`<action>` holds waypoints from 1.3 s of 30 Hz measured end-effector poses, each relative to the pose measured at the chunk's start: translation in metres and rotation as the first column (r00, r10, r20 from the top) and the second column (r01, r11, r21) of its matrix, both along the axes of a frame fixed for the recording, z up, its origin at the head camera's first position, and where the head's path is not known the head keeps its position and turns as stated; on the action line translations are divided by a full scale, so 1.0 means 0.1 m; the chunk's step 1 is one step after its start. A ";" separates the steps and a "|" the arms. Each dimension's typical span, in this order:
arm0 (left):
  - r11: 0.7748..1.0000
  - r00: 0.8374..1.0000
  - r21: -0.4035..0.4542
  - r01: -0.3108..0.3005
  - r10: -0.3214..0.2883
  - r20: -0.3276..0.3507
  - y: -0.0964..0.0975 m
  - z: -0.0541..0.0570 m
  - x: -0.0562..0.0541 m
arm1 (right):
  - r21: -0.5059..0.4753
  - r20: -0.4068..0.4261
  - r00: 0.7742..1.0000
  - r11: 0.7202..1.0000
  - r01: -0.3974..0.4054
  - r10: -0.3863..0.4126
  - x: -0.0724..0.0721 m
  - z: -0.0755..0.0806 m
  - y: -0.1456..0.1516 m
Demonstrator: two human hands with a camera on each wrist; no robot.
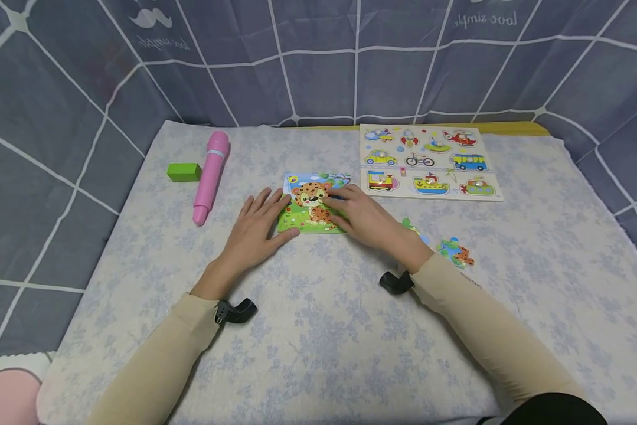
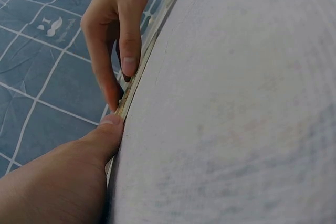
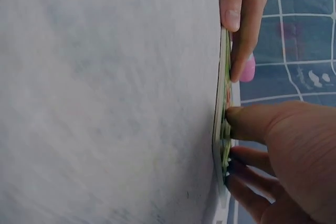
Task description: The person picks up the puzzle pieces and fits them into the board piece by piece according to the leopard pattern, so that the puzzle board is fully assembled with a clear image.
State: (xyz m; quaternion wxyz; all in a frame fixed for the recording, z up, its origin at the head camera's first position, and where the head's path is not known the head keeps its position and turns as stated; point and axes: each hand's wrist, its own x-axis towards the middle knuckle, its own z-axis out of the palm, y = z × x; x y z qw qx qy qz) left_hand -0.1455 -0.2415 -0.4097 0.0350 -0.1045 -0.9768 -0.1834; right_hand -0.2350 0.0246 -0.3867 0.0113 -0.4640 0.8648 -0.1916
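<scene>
A leopard jigsaw puzzle (image 1: 307, 213) lies flat on the cloth in front of me, its leopard face and green grass showing. My left hand (image 1: 256, 226) rests at its left edge with fingers spread, thumb along the near left corner. Over the puzzle's right side, my right hand (image 1: 363, 217) has bent fingers and holds a puzzle piece (image 3: 226, 134) between thumb and fingertips, low against the board. That hand hides much of the puzzle's right part. Loose jigsaw pieces (image 1: 456, 252) lie right of my right wrist, one partly covered by it.
Behind and to the right lies a white peg board (image 1: 430, 162) with vehicle pictures. On the left are a pink toy microphone (image 1: 211, 179) and a green block (image 1: 184, 172). Grey checked curtains stand behind and beside the patterned tablecloth (image 1: 318, 330).
</scene>
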 end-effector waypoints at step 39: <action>0.992 0.994 -0.075 0.104 -0.105 -0.011 0.05 -0.03 0.01 | -0.085 -0.011 0.995 0.992 0.098 -0.099 -0.06 0.01 -0.01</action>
